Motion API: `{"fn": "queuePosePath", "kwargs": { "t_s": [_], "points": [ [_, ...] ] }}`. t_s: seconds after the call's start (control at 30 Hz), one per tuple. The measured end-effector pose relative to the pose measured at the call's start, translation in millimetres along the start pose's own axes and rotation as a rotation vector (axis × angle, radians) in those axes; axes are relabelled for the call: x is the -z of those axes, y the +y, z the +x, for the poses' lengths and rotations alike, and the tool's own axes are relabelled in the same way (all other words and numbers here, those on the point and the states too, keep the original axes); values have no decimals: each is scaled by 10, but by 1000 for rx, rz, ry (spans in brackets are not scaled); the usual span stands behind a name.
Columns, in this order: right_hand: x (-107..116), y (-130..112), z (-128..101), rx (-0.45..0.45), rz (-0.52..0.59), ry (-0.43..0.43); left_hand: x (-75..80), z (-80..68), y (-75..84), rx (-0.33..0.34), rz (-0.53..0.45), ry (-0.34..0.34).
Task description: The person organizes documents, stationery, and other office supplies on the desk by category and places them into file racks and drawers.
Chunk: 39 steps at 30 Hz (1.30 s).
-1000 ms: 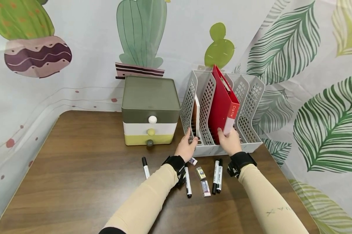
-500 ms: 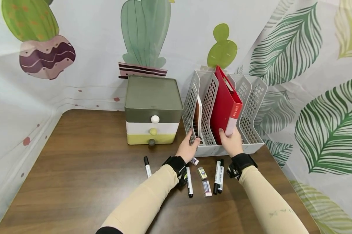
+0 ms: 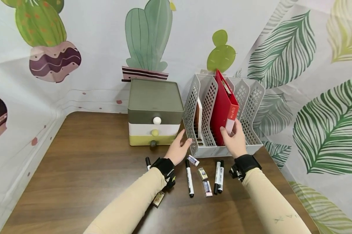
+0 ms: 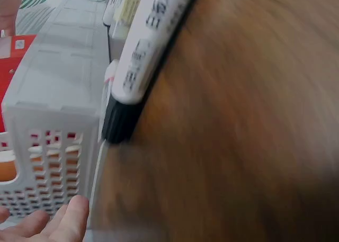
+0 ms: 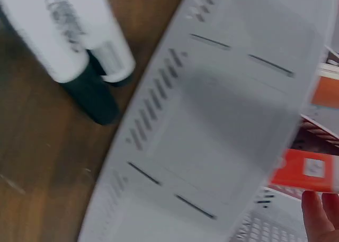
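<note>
A red clip file point(image 3: 221, 112) stands upright in a middle slot of the grey file organizer point(image 3: 205, 151). My right hand point(image 3: 235, 139) is at the lower end of its spine, thumb to the left and fingers to the right, spread apart. Fingertips point(image 5: 313, 213) show close to the red spine in the right wrist view; whether they touch cannot be seen. My left hand point(image 3: 177, 149) hovers just left of the organizer's front corner, fingers loosely extended, holding nothing. A thin white-edged book point(image 3: 199, 118) stands in the left slot.
A drawer box point(image 3: 155, 112) with round knobs stands left of the organizer. On the table point(image 3: 76, 175) lie a marker point(image 3: 189, 178), paired markers point(image 3: 219, 177), several erasers point(image 3: 203, 174) and a small box-like piece point(image 3: 158, 199) beside my left forearm. Another marker point(image 3: 148, 162) is partly hidden.
My left hand has drawn away from the organizer toward the left and nearer me. My right hand's fingers have loosened around the spine; the clip file stays in its slot.
</note>
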State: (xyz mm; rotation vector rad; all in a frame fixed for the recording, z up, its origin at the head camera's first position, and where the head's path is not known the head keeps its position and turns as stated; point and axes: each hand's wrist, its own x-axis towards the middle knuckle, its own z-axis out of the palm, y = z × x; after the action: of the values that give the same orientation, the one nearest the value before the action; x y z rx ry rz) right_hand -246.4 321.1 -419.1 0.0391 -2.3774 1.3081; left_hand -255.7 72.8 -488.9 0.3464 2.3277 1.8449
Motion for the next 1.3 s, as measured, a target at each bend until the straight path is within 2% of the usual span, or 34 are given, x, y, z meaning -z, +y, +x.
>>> {"fn": "queuePosePath", "kwargs": {
  "t_s": [0.13,0.23,0.4,0.57,0.7,0.8,0.87,1.0,1.17,1.3],
  "points": [
    [50,-150,13,49,38,34,221,-112,46,-35,26,-24],
    [101,-175,53,117,36,91,371,-232,160,-76,31,-41],
    [201,-417,88,236,19,222,613,-355,354,-172,16,-36],
    [170,-710,116,403,38,374,970,-481,623,-286,28,52],
    [39,-924,56,559,109,429,1299,-595,792,-366,59,164],
    [-98,-1039,-13,650,184,415,1524,-629,861,-401,68,268],
    [-203,-1080,-58,692,230,375,1657,-627,874,-413,69,328],
    [-428,-1099,-135,701,254,248,1855,-591,829,-405,91,422],
    [-684,-1050,-176,579,243,95,2001,-541,696,-321,137,486],
    [-853,-1001,-170,406,244,25,2095,-537,601,-200,120,444]
  ]
}}
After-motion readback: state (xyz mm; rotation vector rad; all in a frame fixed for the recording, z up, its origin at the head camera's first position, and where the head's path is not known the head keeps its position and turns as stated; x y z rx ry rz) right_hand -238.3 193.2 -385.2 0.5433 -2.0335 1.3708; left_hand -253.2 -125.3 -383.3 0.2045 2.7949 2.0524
